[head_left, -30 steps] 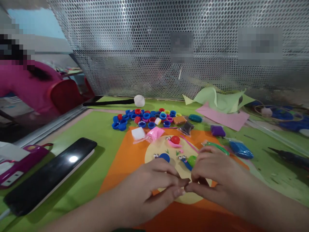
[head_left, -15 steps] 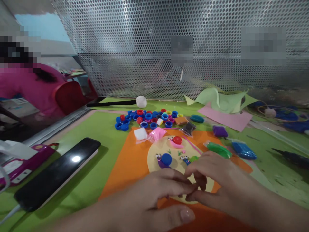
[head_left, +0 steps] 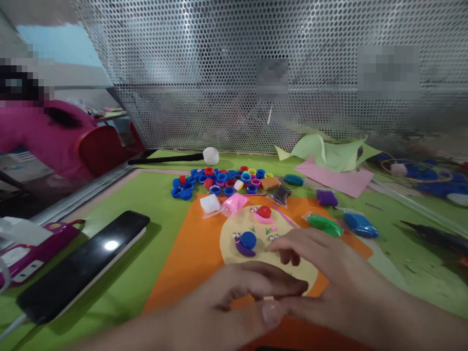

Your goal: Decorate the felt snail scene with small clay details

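Note:
My left hand (head_left: pixel 234 302) and my right hand (head_left: pixel 325 278) meet low over the orange sheet (head_left: pixel 190 253), fingertips pinched together on something too small to make out. They hover over the near part of a pale yellow disc (head_left: pixel 234 229). On the disc lie a purple snail with a blue cap shell (head_left: pixel 245 242) and a pink snail with a red cap shell (head_left: pixel 261 213). My right fingers hide a third figure.
Several bottle caps (head_left: pixel 219 178) lie behind the sheet, with wrapped clay pieces: white (head_left: pixel 210 204), pink (head_left: pixel 234 202), green (head_left: pixel 323 225), blue (head_left: pixel 360 225), purple (head_left: pixel 326 197). A black phone (head_left: pixel 84 265) lies left. Paper sheets (head_left: pixel 329 165) and a perforated screen (head_left: pixel 256 73) stand behind. A person in pink (head_left: pixel 40 136) sits far left.
Both hands have drawn nearer to me and lower. The purple snail with the blue cap, half hidden before, now shows fully; the green-capped figure is now covered by my right fingers.

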A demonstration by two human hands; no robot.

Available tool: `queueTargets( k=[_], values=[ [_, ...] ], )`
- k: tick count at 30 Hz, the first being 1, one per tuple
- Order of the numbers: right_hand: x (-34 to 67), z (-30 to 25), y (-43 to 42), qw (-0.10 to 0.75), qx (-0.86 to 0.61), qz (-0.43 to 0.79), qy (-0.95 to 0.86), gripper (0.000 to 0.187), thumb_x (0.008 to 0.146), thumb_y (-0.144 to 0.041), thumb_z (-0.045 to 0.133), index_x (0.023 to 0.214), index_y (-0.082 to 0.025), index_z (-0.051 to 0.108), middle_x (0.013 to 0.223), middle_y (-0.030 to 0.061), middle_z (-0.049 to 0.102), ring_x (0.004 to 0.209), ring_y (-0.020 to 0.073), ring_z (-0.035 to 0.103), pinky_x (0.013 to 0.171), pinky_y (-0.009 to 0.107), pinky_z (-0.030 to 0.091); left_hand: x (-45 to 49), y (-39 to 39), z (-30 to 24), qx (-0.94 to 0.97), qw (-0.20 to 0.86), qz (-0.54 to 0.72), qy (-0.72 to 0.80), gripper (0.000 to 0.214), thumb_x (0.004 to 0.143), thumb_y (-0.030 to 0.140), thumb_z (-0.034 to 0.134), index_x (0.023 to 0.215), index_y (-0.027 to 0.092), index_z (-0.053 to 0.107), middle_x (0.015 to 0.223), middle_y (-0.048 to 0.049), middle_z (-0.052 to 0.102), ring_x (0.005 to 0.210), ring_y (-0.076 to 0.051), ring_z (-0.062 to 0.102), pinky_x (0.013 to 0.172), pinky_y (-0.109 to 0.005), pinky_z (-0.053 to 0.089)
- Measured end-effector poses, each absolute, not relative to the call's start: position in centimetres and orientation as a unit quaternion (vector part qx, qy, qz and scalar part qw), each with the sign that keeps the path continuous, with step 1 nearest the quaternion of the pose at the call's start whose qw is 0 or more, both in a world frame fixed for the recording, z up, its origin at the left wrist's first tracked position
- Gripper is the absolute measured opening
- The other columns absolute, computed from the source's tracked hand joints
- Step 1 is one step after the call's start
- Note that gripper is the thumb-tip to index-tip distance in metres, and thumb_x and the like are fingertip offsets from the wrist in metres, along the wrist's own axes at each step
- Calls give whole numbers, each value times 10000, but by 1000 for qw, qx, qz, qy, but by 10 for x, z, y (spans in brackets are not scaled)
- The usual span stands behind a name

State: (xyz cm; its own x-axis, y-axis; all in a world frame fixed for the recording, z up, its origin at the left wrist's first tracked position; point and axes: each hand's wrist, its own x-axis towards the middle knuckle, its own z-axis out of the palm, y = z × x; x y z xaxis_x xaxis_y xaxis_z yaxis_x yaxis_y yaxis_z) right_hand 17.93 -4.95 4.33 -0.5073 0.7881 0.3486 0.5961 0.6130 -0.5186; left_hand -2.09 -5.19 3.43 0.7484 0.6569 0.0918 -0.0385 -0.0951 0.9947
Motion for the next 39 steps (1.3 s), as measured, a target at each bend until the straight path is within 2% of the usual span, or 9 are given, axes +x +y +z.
queueTargets(
  k=[5, 10, 15, 18, 22, 28, 34, 39],
  values=[
    [186, 47, -47, 294, -414, 138, -850, 495, 574, -203, 798, 978, -270, 520, 901, -64, 610, 763, 114, 575, 649, 201, 462, -21, -50, 39, 674, 642, 294, 217, 279, 889, 373, 447, 1122, 309, 586, 1203, -30, 578, 1140, -179, 498, 985, -324, 371],
    [181, 40, -50, 297, -390, 143, -860, 499, 599, -224, 780, 1008, -248, 495, 964, -37, 610, 886, 143, 568, 749, 241, 469, -18, -53, 38, 662, 677, 244, 209, 331, 889, 376, 440, 1187, 266, 536, 1263, -58, 531, 1190, -191, 458, 1013, -332, 342],
    [183, 43, -48, 273, -425, 172, -846, 515, 616, -211, 756, 1043, -294, 480, 982, -58, 593, 859, 130, 576, 715, 235, 485, -19, -48, 37, 642, 680, 287, 205, 292, 893, 349, 441, 1099, 237, 613, 1186, -76, 591, 1127, -211, 517, 983, -361, 379],
    [181, 43, -49, 270, -431, 212, -835, 481, 625, -214, 739, 1028, -285, 487, 957, -49, 589, 828, 130, 576, 689, 234, 495, -18, -48, 38, 620, 706, 281, 196, 299, 873, 371, 477, 1086, 221, 624, 1188, -99, 587, 1127, -224, 521, 988, -379, 370],
    [179, 41, -51, 270, -420, 240, -833, 451, 640, -206, 706, 1031, -290, 497, 975, -36, 591, 875, 145, 568, 720, 246, 497, -14, -51, 36, 584, 752, 236, 196, 383, 846, 439, 498, 1140, 209, 586, 1248, -109, 534, 1184, -223, 468, 1011, -348, 337],
    [184, 44, -44, 269, -445, 266, -812, 350, 700, -245, 659, 1016, -279, 512, 1001, -27, 582, 890, 149, 551, 752, 263, 478, -19, -44, 26, 585, 731, 274, 220, 309, 878, 413, 457, 1092, 256, 616, 1153, -50, 616, 1030, -180, 580, 842, -260, 447],
    [178, 37, -41, 246, -438, 309, -808, 367, 701, -224, 653, 1026, -304, 502, 1014, -53, 577, 928, 134, 541, 775, 248, 470, -15, -46, 33, 593, 713, 263, 266, 272, 875, 335, 486, 1100, 246, 610, 1166, -60, 607, 1101, -190, 539, 961, -320, 387],
    [180, 38, -36, 284, -428, 256, -819, 349, 678, -229, 691, 976, -277, 515, 960, -48, 593, 865, 131, 564, 743, 235, 474, -11, -46, 32, 536, 744, 286, 277, 235, 838, 349, 546, 1027, 256, 649, 1090, -40, 653, 1014, -157, 589, 886, -258, 430]
  ],
)
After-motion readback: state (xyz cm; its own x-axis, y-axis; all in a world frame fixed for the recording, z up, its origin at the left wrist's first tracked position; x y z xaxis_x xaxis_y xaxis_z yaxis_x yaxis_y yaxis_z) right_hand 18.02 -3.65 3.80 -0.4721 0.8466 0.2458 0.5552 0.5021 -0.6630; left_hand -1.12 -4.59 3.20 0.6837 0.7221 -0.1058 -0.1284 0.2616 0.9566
